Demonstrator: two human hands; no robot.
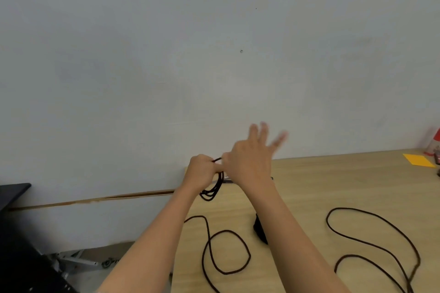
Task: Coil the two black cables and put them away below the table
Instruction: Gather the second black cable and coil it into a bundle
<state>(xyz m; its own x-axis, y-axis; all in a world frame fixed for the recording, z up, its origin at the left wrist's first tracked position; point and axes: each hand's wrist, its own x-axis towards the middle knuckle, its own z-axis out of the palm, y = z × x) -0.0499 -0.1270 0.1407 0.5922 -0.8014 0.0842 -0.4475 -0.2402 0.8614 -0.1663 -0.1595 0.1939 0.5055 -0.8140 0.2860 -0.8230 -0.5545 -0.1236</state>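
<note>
Nearest, slack lengths of thin, matte black cable (226, 252) sprawl in open loops over the pale wood-grain table (309, 185), one loop left of the right forearm and another well to its right. Drawing that slack in could cross the loops into a tangle, or snag them on the dark lump (260, 231) under the forearm. Farther on, the left hand (202, 171) has its grip clamped round a small hanging coil (212, 191) above the table's far-left corner. The right hand (250, 162) spreads blurred fingers, and I cannot tell whether its grip pinches the strand. If the left slackens, the springy coil would likely spill.
</note>
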